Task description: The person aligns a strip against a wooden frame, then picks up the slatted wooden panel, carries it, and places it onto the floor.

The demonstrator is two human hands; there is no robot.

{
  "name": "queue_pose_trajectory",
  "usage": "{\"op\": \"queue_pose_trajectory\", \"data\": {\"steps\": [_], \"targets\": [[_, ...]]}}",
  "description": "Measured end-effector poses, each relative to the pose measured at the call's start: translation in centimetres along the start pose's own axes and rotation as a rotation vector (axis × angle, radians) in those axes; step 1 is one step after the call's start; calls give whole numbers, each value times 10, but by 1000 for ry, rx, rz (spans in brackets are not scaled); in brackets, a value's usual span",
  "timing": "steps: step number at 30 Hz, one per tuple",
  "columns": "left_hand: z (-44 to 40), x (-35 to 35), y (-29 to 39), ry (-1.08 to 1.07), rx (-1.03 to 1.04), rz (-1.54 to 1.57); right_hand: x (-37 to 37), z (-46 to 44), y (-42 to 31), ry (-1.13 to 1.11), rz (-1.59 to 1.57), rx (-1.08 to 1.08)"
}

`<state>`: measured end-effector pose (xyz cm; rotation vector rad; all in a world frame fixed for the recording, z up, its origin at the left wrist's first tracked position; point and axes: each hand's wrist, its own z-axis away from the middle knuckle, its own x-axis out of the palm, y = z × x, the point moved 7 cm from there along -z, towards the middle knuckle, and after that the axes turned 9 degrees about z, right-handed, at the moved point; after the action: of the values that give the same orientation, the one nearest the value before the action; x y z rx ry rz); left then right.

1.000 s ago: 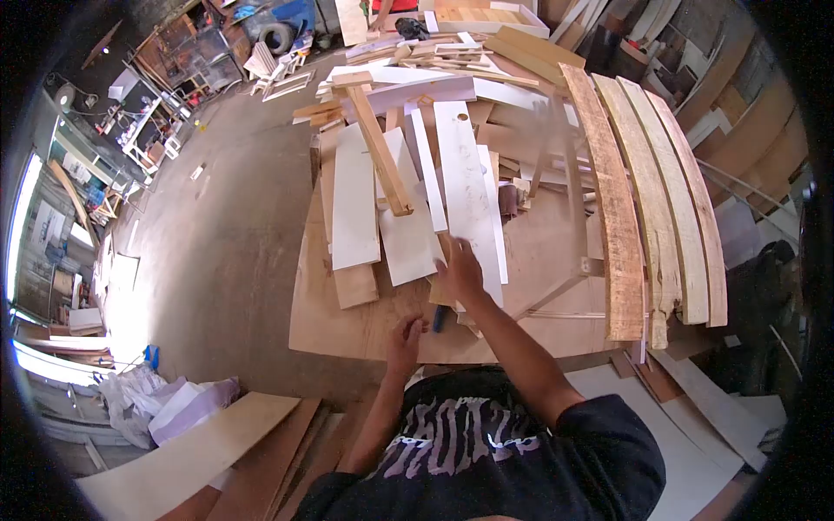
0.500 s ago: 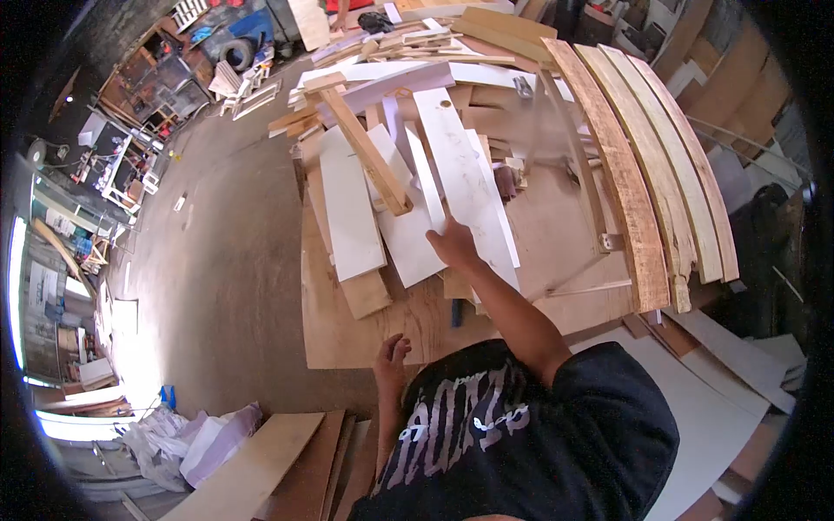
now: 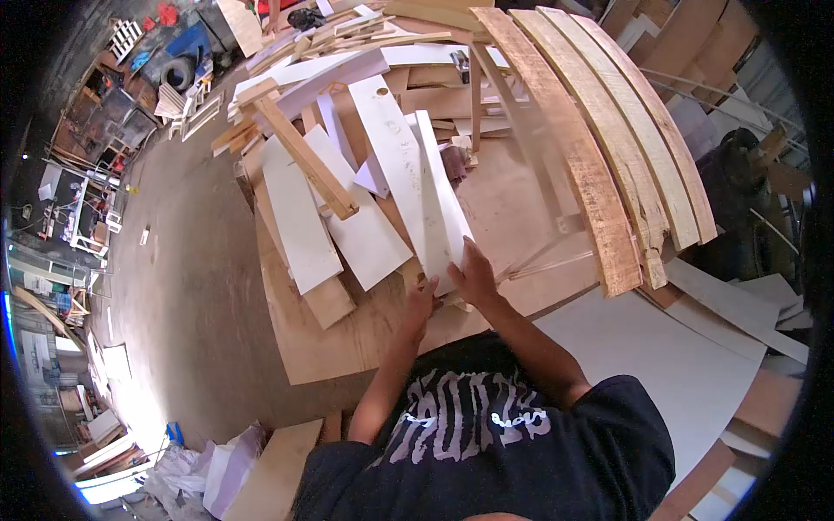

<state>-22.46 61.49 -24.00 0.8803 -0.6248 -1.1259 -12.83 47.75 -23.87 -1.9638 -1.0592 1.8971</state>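
Note:
A long white board [image 3: 389,139] with a hole near each end lies aslant on the pile. A narrower white board [image 3: 443,195] runs along its right side, partly over it. My right hand [image 3: 474,276] is closed on the near end of the narrower board. At the near end of the long board, my left hand [image 3: 422,301] has its fingers bent around the edge; the fingertips are partly hidden. Left of them lie two more white boards, one [image 3: 300,217] outermost and another [image 3: 369,243] beside it. A bare wooden bar [image 3: 306,156] rests across these.
The pile lies on a plywood sheet [image 3: 304,352]. Several rough planks [image 3: 599,182] stretch along the right, beside a blurred wooden frame [image 3: 543,165]. Stacked strips [image 3: 347,39] cover the far end. A large white panel [image 3: 643,365] lies at lower right.
My left hand has come up from near my body to the long board's near end. My right hand has drawn back towards me beside it. The whole view has shifted.

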Motion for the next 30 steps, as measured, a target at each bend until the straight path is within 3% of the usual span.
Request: {"op": "queue_pose_trajectory", "data": {"steps": [3,5,8,13,15,17,19,23,25,27,30], "targets": [[3,7,-4,83,-67,192,-6,-5,-23,-153,-197,61],[-10,-22,-29,230,128,376,-4,-4,-36,-144,-194,-36],[14,-50,-3,321,191,569,-11,-7,-40,-90,-132,-81],[23,-67,1,341,190,371,-2,-18,-15,-59,-5,-78],[27,-61,5,317,204,271,-5,-22,-6,100,19,-88],[16,-66,-23,383,102,363,-11,-28,-15,58,39,-26],[10,-71,-32,325,114,442,-25,-32,-22,239,124,-61],[8,-74,-35,226,140,445,-10,-47,-10,169,147,43],[13,-75,-30,229,169,375,-4,-50,-7,-89,167,264],[15,-74,-27,231,198,303,4,-55,-8,-55,205,252],[16,-77,-31,277,85,286,-10,-64,-10,-58,168,285]]}}
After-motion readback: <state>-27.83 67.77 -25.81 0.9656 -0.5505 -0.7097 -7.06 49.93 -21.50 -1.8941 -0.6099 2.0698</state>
